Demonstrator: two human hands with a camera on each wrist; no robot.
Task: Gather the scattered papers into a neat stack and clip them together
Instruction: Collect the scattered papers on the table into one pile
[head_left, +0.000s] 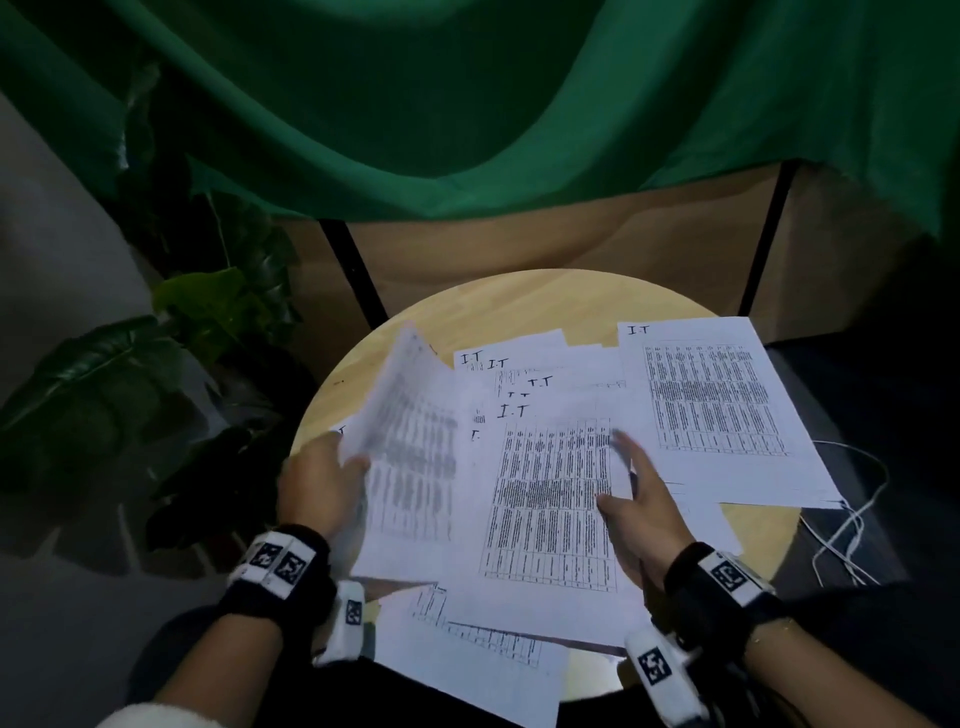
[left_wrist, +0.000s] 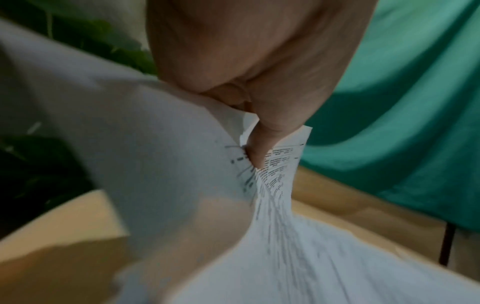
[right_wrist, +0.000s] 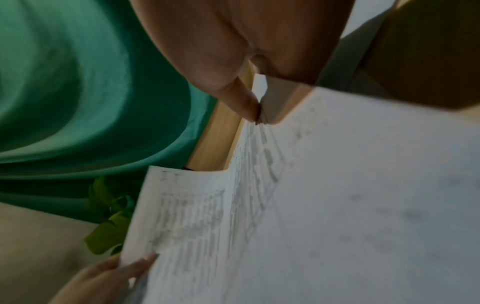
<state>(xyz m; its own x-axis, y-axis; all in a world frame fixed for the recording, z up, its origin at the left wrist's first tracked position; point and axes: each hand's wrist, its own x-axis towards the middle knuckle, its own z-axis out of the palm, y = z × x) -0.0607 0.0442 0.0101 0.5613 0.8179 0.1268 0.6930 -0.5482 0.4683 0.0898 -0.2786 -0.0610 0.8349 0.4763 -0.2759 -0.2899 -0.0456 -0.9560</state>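
Several white printed sheets lie scattered and overlapping on a round wooden table (head_left: 519, 301). My left hand (head_left: 348, 467) pinches the edge of one sheet (head_left: 410, 447) and lifts it, curled, off the table's left side; in the left wrist view the thumb (left_wrist: 257, 144) presses on that sheet (left_wrist: 155, 144). Over the central sheet (head_left: 550, 504) my right hand (head_left: 623, 475) lies with straight fingers, and a fingertip (right_wrist: 246, 107) touches the paper (right_wrist: 337, 185). Another sheet (head_left: 717, 400) lies at the far right. No clip shows in any view.
A green cloth (head_left: 467, 104) hangs behind the table over a wooden board with black legs. Leafy plants (head_left: 208, 312) stand to the left. White cables (head_left: 852, 509) lie right of the table. One sheet (head_left: 467, 660) overhangs the near edge towards my lap.
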